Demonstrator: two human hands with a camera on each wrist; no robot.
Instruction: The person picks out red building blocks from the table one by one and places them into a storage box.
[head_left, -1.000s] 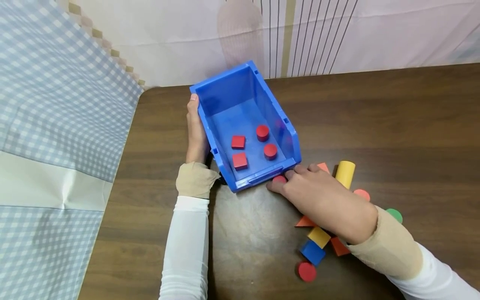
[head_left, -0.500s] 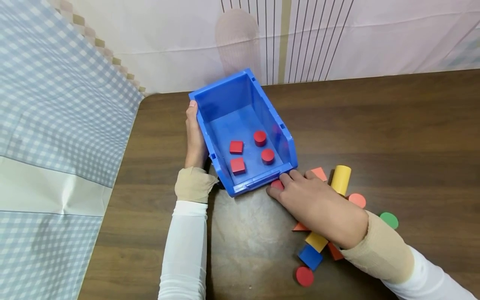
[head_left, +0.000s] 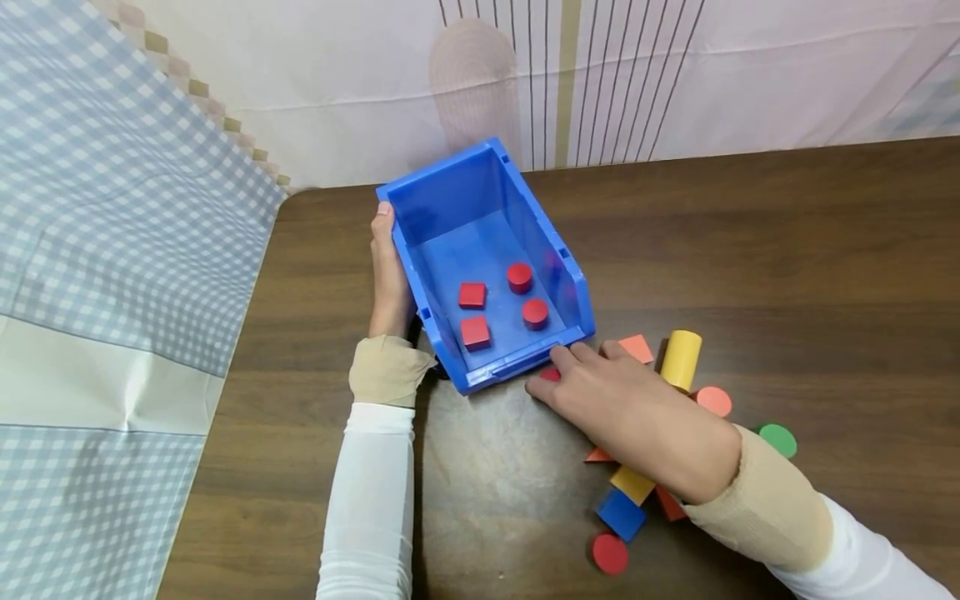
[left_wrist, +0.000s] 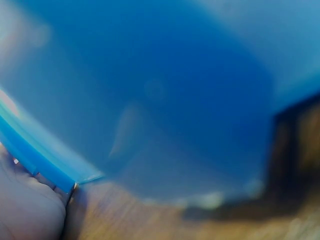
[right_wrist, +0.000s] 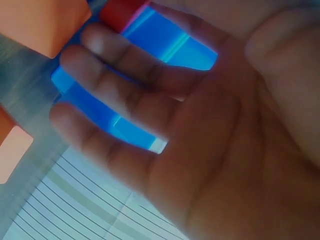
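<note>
A blue plastic bin (head_left: 450, 235) lies tilted at the table's far left, holding two red square blocks (head_left: 475, 332) and two red round blocks (head_left: 519, 277). My left hand (head_left: 390, 275) grips its left side, with fingers at the rim in the left wrist view. Just outside the bin's front lip, my right hand (head_left: 630, 408) pinches a red block (head_left: 551, 375) between thumb and index finger; the fingers hide much of its shape. In the right wrist view, the other fingers (right_wrist: 125, 105) extend in front of the bin.
Around my right hand lie a yellow cylinder (head_left: 681, 360), a coral round block (head_left: 712, 401), a green round block (head_left: 778, 440), a blue block (head_left: 621, 512), a yellow block (head_left: 632, 483), orange pieces and a red round block (head_left: 610, 553). A patterned cloth (head_left: 337, 92) hangs behind.
My right hand has shifted slightly left along the bin's front lip with the red block. The head view has tilted a little. The bin, its contents and my left hand stay in place.
</note>
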